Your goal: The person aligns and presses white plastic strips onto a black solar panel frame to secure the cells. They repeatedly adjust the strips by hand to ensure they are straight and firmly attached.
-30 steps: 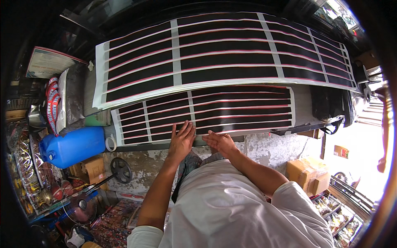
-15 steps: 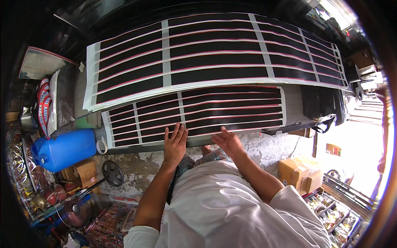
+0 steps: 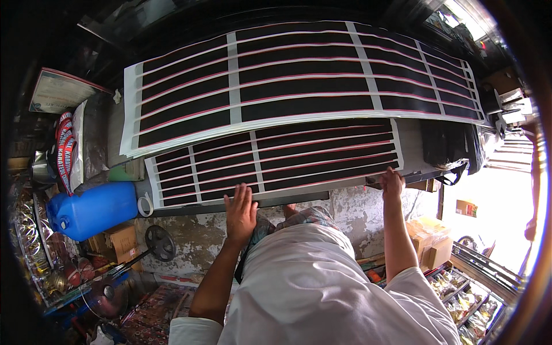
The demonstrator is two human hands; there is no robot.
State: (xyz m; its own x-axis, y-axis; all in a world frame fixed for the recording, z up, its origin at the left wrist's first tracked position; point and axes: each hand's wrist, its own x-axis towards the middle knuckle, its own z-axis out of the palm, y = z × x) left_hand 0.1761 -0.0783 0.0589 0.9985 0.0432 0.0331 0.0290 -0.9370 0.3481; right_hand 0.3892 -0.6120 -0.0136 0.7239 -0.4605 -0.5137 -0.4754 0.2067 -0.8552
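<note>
A smaller white sheet printed with black panels and thin red lines lies along the near side of the table. My left hand is open, its spread fingertips resting at the sheet's near edge, left of the middle. Farther right, my right hand has its fingers pinched together at the sheet's near right corner. Behind, a stack of larger sheets with the same pattern covers the back of the table and overlaps the smaller sheet's far edge.
Left of the sheets stand a blue plastic jerrycan, a roll of tape and a framed paper. A black bag sits at the table's right end. Below it is a cardboard box; a weight plate on a bar leans lower left.
My right hand has moved right, from near the middle of the smaller sheet's near edge to its corner, and its fingers have closed. My left hand has drawn slightly back toward me.
</note>
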